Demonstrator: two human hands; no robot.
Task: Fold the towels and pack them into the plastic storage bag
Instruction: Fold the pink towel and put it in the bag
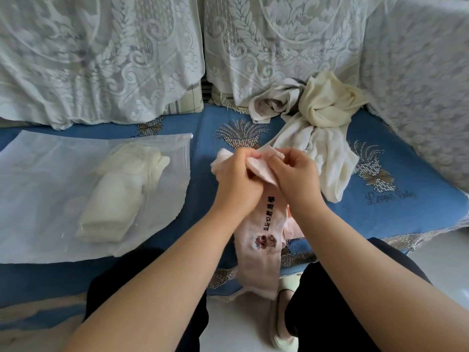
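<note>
Hands met above the blue sofa cover [203, 123]: left hand [236, 179] and right hand [295, 177] both pinched the top edge of the pink towel [261, 240], which hung toward the floor. Plastic storage bag [38, 174] lay left, holding a folded cream towel [121, 194]. Unfolded cream towels [319, 123] lay beyond.

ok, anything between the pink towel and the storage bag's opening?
Nothing visible. Both hands, left hand and right hand, hold the pink towel just right of the plastic storage bag; only bare blue sofa cover lies between. One folded cream towel already sits inside the bag.
</note>
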